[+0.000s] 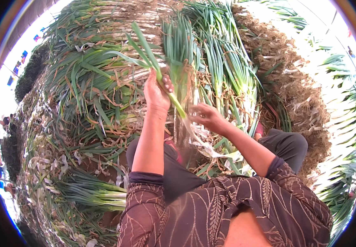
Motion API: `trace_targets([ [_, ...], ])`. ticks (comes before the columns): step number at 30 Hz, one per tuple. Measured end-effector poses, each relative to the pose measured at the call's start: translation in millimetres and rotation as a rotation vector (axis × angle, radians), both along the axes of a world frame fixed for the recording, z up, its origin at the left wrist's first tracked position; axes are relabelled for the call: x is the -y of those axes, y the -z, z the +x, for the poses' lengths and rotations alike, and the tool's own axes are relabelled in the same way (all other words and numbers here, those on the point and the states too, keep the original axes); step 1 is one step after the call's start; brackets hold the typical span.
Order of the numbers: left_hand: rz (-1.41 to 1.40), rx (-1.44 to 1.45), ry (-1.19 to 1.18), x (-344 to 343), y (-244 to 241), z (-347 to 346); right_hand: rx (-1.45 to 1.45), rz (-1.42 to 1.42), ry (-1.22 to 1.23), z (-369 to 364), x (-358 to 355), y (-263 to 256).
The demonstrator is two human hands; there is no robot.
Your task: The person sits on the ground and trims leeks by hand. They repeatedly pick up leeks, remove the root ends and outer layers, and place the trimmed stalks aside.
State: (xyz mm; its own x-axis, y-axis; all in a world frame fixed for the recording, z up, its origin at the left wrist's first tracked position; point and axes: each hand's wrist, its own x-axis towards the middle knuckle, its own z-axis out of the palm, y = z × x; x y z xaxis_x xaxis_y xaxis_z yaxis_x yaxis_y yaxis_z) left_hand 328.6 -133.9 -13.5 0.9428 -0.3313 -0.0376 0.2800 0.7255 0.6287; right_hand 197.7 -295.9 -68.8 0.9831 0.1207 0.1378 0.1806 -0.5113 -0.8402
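My left hand [159, 92] is closed around the stalk of a green onion [175, 103]. Its green leaves fan out above the fist, and the pale lower end slants down to the right. My right hand [205, 115] is beside that lower end with its fingers curled. Motion blur hides whether the fingers grip anything. A pale, blurred strip [195, 136] trails below the stalk, and I cannot tell whether it is the onion's base or a loose outer layer. Directly beyond my hands lie green onions with upright green tops [178, 43], laid side by side.
Heaped green onions [94, 71] spread to the left. A smaller bunch [94, 191] lies at the lower left among peeled leaf scraps [57, 163]. On the right runs a bank of onions with brown roots outward [301, 83]. Sunlit onion rows [341, 123] lie beyond it.
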Motion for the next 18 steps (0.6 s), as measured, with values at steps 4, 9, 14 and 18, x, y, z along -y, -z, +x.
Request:
trace_targets([
  [4,-0.069,-0.027,0.046,11.3,4.5,-2.3,0.066,0.271,0.090,35.0,-28.4,9.2],
  [9,-0.004,-0.042,0.013,18.7,6.5,-7.4,0.080,0.224,0.215,26.1,-24.1,10.1],
  [14,-0.007,-0.102,-0.069,25.3,10.6,-10.3,0.254,-0.184,0.252,16.3,-26.6,-11.5],
  [18,0.026,-0.090,-0.079,26.5,8.3,-13.2,0.312,-0.396,0.191,21.2,-22.3,-11.4],
])
